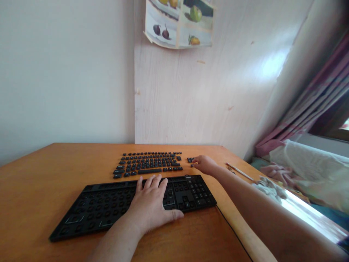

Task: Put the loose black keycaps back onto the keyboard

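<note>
1. The left hand [151, 203] lies palm down over the black plastic keyboard [109, 207], fingers spread toward its far edge, thumb pointing right.
2. The right hand [204, 164] reaches far right, bent down at the small cluster of black square keycaps [190, 159]; whether it pinches one, I cannot tell.
3. The keyboard sits near on the orange-brown wooden table [35, 193], its left part stripped of caps.
4. Keycap lettering is too small to read.
5. Counted: one keyboard, one long black space-bar cap [149, 171], two groups of loose caps.
</note>
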`<state>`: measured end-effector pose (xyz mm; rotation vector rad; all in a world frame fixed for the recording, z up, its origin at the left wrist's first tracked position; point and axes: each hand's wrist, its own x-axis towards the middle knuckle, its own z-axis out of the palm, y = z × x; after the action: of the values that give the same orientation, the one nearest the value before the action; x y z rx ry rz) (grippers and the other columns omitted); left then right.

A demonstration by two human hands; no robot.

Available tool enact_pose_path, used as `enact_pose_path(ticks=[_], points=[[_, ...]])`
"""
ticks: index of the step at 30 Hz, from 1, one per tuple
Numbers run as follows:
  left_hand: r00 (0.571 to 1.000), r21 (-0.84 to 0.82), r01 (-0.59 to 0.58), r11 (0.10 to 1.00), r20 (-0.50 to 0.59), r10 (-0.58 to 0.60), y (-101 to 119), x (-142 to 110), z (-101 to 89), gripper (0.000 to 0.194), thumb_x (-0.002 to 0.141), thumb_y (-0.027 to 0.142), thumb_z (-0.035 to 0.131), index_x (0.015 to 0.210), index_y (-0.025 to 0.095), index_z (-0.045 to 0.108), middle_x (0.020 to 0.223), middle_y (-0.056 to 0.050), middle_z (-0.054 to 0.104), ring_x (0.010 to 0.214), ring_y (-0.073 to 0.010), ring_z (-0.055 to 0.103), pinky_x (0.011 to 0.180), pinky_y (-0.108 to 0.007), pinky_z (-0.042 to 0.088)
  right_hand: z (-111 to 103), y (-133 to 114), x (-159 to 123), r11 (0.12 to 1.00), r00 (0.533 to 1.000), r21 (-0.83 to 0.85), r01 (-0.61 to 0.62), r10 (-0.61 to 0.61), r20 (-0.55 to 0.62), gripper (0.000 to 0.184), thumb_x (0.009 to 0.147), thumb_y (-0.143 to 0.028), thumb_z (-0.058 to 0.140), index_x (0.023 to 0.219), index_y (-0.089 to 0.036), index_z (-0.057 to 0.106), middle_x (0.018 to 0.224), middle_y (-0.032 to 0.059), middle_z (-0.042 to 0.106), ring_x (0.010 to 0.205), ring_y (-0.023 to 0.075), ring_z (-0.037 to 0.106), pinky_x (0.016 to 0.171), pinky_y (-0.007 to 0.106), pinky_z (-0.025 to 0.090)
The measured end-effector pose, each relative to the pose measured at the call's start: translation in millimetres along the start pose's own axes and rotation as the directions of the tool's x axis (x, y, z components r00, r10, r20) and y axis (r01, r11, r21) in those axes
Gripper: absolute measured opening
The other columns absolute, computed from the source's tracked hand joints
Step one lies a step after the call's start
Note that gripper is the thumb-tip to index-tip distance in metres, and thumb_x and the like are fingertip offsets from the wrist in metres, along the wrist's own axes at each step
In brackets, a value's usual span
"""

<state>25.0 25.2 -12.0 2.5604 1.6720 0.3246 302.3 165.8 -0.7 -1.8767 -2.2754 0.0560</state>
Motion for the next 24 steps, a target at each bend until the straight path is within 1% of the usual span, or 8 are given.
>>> enact_pose_path(ticks=[2,5,10,15,20,24], points=[[1.0,-0.001,0.005,1.0,0.006,-0.005,0.1,0.3,-0.2,0.116,0.054,0.093,0.032,0.142,0.017,0.035,0.15,-0.017,0.027,0.138,-0.0387,0.018,0.109,-0.061,0.001,0.5,0.8,3.5,1.0,1.0,-0.004,0.009,-0.009,0.013,0.029,0.077,-0.027,0.057,0.102,-0.023,0.071,0.105,0.0065,0.069,0.094,0.0214,0.062,0.08,0.028,0.043],[1.0,-0.002,0.007,1.0,0.009,-0.007,0.0,0.3,0.6,0.115,0.054,0.093,0.033,0.141,0.018,0.035,0.149,-0.017,0.028,0.137,-0.0389,0.019,0.109,-0.061,0.001,2.3,1.3,7.1,1.0,1.0,-0.012,0.01,-0.01,0.029,0.029,0.077,-0.029,0.059,0.102,-0.023,0.072,0.104,0.0069,0.07,0.094,0.0222,0.062,0.08,0.029,0.044],[1.0,-0.004,0.0,1.0,-0.002,0.0,-0.9,-0.5,2.2,0.115,0.053,0.093,0.032,0.141,0.019,0.035,0.15,-0.016,0.027,0.138,-0.0386,0.018,0.109,-0.061,0.001,6.9,2.4,10.8,1.0,0.999,-0.012,0.008,-0.007,0.039,0.028,0.076,-0.029,0.059,0.099,-0.023,0.073,0.1,0.006,0.071,0.091,0.0214,0.063,0.076,0.028,0.044],[1.0,-0.004,-0.002,1.0,-0.005,0.002,-1.6,-1.0,3.4,0.114,0.054,0.093,0.031,0.141,0.02,0.036,0.15,-0.016,0.028,0.138,-0.0381,0.018,0.109,-0.061,0.001,11.6,4.2,13.4,1.0,0.999,0.0,0.01,-0.01,0.042,0.025,0.076,-0.028,0.058,0.093,-0.024,0.074,0.091,0.0039,0.072,0.083,0.0186,0.063,0.071,0.026,0.043],[1.0,-0.008,-0.008,1.0,-0.02,0.008,-2.1,0.1,5.1,0.116,0.052,0.094,0.03,0.141,0.019,0.036,0.149,-0.017,0.028,0.138,-0.0377,0.019,0.109,-0.061,0.0,14.1,3.6,12.2,1.0,1.0,0.004,0.006,-0.006,0.03,0.022,0.074,-0.028,0.058,0.088,-0.021,0.074,0.084,0.0047,0.072,0.076,0.0179,0.063,0.064,0.025,0.041],[1.0,-0.012,-0.007,1.0,-0.021,0.007,-1.3,0.3,4.2,0.115,0.053,0.093,0.032,0.14,0.019,0.037,0.149,-0.017,0.029,0.137,-0.0384,0.018,0.109,-0.061,0.0,14.5,2.4,10.0,1.0,1.0,0.009,0.011,-0.011,0.02,0.021,0.074,-0.027,0.058,0.086,-0.02,0.074,0.085,0.0048,0.072,0.077,0.0178,0.062,0.063,0.024,0.04]])
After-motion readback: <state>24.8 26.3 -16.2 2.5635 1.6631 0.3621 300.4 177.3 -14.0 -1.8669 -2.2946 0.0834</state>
